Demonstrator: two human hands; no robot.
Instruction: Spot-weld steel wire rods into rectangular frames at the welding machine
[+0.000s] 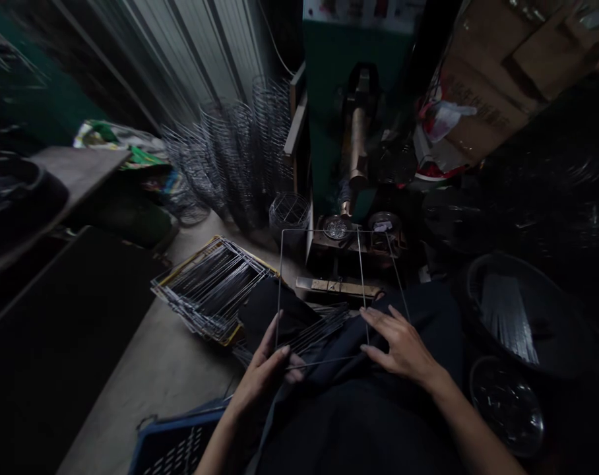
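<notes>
A thin rectangular wire frame with a wire running across it is held up over the lap, between my hands and a green machine. My left hand grips its lower left corner, thumb on the wire. At the crosswise wire, the thumb and fingers of my right hand close on it from the right. Several loose wires lie across the lap, below the frame. Beyond the frame's far edge is the machine's copper-coloured rod, pointing down towards a small dish of metal bits.
A yellow-edged crate piled with wire frames stands at left, with a blue basket nearer. Tall wire mesh stacks lean by the wall. A dark basin with wire rods and a clear-looking bowl sit at right.
</notes>
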